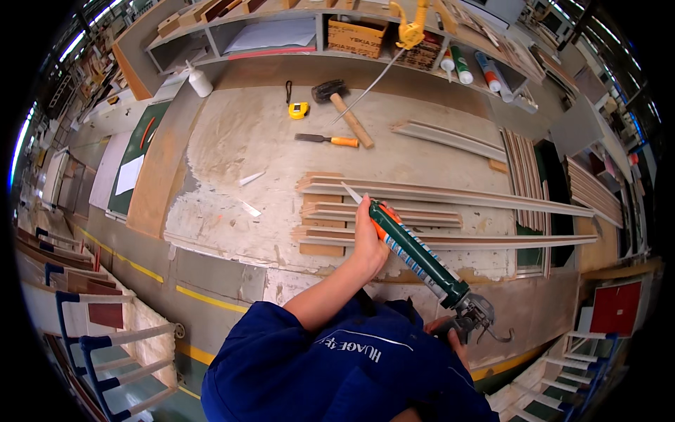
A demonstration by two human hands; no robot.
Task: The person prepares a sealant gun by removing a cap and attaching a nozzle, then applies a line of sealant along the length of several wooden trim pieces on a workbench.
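Note:
A green caulking gun [416, 253] loaded with a sealant cartridge lies slantwise across my body, its pale nozzle pointing up and left over the mouldings. My left hand [370, 235] grips its front end just behind the nozzle. Around the handle and trigger at the rear is my right hand [448, 335], partly hidden by the gun and the blue sleeve. Long grooved moulding strips [448, 198] rest on wooden blocks [322, 248] on the worn bench [237, 158], below and beyond the gun. A small white pointed piece [252, 178] lies left of the strips.
A black-headed mallet [352, 120], a chisel [327, 140] and a yellow tape measure [298, 110] lie on the bench. A yellow tool [411, 31] hangs above. Shelves hold cardboard boxes [356, 37] and cartridges [460, 66]. A white bottle [199, 80] stands at the back left.

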